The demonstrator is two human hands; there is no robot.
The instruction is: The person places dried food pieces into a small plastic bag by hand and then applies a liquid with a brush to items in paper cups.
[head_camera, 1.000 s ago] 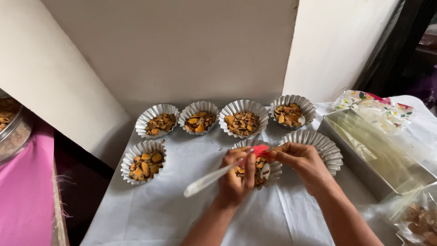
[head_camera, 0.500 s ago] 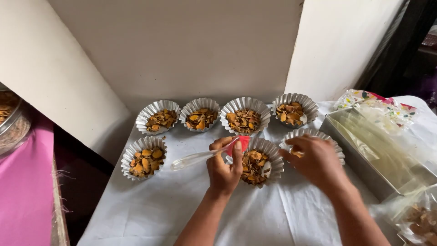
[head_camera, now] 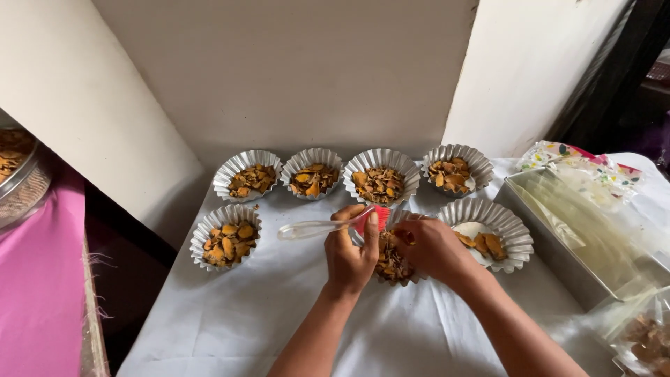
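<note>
Both forearms reach forward — left hand (head_camera: 351,255) fingers curled closed, right hand (head_camera: 431,248) cupped palm-down.

Soft even daylight, bright white walls, dim far right corner; wide-angle bending at edges, sharp focus, faint shadows.

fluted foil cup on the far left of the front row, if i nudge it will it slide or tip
The fluted foil cup would probably slide: it looks thin and light, sitting low and wide on the white cloth. Its crimped wall may dent if pinched. The loose brown pieces could shift.
</note>
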